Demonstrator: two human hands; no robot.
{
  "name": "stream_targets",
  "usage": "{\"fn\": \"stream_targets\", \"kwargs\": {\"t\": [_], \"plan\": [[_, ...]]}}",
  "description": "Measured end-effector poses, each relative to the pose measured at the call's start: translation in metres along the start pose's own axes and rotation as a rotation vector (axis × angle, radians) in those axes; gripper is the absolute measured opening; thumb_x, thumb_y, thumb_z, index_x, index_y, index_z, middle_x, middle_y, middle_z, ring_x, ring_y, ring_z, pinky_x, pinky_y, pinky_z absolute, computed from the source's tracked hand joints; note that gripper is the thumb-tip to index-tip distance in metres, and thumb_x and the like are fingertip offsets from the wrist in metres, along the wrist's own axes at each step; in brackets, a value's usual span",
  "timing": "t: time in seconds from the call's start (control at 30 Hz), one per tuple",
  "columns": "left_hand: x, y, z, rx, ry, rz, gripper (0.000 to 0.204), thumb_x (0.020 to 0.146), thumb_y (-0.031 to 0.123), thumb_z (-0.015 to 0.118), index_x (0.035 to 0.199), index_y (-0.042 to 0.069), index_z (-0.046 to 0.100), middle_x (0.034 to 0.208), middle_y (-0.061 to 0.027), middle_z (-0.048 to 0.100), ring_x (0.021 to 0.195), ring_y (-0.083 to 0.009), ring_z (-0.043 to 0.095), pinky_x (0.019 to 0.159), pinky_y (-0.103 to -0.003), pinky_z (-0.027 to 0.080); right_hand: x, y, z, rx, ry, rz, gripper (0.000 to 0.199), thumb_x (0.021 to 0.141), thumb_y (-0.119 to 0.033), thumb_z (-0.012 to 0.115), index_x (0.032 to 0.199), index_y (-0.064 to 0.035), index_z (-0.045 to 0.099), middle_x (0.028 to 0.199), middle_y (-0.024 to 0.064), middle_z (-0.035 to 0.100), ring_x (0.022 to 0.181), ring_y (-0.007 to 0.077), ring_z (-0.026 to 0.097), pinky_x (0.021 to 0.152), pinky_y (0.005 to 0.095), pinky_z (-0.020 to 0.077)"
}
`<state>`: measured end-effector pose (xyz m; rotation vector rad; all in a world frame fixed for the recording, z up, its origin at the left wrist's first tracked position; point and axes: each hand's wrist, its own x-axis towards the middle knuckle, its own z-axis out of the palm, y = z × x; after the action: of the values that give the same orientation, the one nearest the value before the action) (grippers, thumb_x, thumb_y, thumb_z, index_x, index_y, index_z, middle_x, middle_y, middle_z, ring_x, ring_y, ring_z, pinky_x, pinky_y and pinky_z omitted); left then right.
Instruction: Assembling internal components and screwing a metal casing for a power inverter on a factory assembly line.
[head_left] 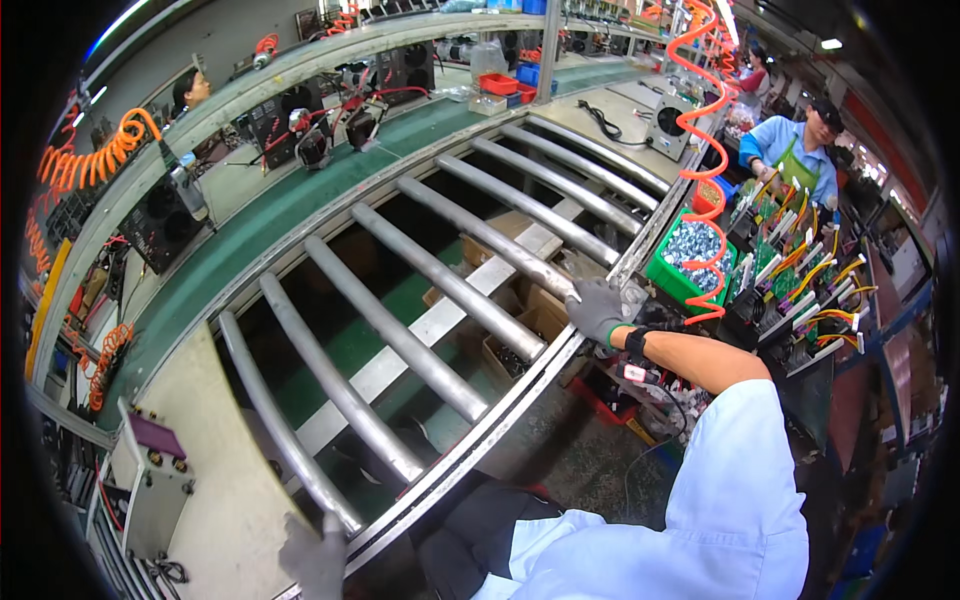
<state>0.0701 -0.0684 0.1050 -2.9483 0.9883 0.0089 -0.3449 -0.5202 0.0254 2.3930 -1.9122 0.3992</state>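
A roller conveyor section with several bare metal rollers (pixel 395 330) lies in front of me. My right hand (pixel 598 312), in a grey glove, is closed over the near side rail (pixel 480 436), beside the end of one roller. At the lower edge, my left hand (pixel 315 555), also gloved and somewhat blurred, touches the near left corner of the frame by the end of the leftmost roller (pixel 275 420). Its visible fingers are apart and nothing shows in them. Part of that hand is hard to make out.
Right of the rail stand a green bin (pixel 690 262) of small metal parts and circuit boards (pixel 795 270) with cables. A coiled orange air hose (pixel 700 130) hangs above. Boxes (pixel 515 335) lie under the rollers. A co-worker (pixel 795 150) stands at far right; a metal box (pixel 155 480) stands left.
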Motion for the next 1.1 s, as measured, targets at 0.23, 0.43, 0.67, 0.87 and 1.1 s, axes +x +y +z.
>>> {"fn": "stream_targets", "kwargs": {"t": [0.23,0.43,0.67,0.87,1.1], "plan": [[-0.009,0.108,0.020,-0.488,0.246,0.386,0.069,0.080,0.067,0.075,0.093,-0.001,0.065,0.072,-0.0185,0.067,0.061,-0.0388,0.067,0.054,-0.052,0.051,0.011,0.003,-0.003,0.024,-0.052,-0.052,0.035,0.088,-0.035,0.064,0.103,-0.0041,0.071,0.100,0.0216,0.070,0.097,0.0429,0.065,0.085,0.0530,0.0502],[-0.021,0.192,0.021,-0.456,0.115,0.526,0.071,0.091,0.057,0.068,0.125,-0.005,0.058,0.110,-0.0196,0.070,0.101,-0.0329,0.071,0.081,-0.045,0.059,0.002,-0.145,-0.053,0.179,0.030,-0.533,0.057,0.086,-0.014,0.072,0.139,0.0010,0.056,0.147,0.0282,0.051,0.135,0.0456,0.051,0.114,0.0515,0.0419],[-0.052,0.178,0.047,-0.567,0.336,0.718,0.054,0.090,0.038,0.072,0.126,0.000,0.059,0.117,-0.0176,0.069,0.110,-0.0338,0.067,0.096,-0.046,0.052,-0.049,-0.375,-0.134,0.598,0.229,-1.367,0.047,0.085,-0.019,0.075,0.125,-0.0019,0.057,0.129,0.0195,0.060,0.120,0.0380,0.059,0.105,0.0479,0.0469],[-0.031,0.081,0.045,-0.667,0.343,0.450,0.041,0.086,0.026,0.073,0.119,0.004,0.064,0.112,-0.0193,0.069,0.100,-0.0377,0.066,0.091,-0.049,0.051,-0.043,-0.496,-0.105,0.350,0.143,-1.276,0.058,0.087,-0.043,0.076,0.128,-0.0053,0.060,0.117,0.0168,0.066,0.112,0.0364,0.063,0.099,0.0493,0.0486],[0.045,-0.065,0.012,-0.001,0.734,0.080,0.051,0.079,0.044,0.081,0.117,0.013,0.067,0.096,-0.0133,0.070,0.092,-0.0341,0.068,0.087,-0.049,0.052,-0.038,-0.475,-0.092,0.429,0.233,-1.198,0.051,0.083,-0.060,0.075,0.083,-0.0092,0.071,0.077,0.0122,0.068,0.075,0.0321,0.069,0.076,0.0448,0.0544]]}}
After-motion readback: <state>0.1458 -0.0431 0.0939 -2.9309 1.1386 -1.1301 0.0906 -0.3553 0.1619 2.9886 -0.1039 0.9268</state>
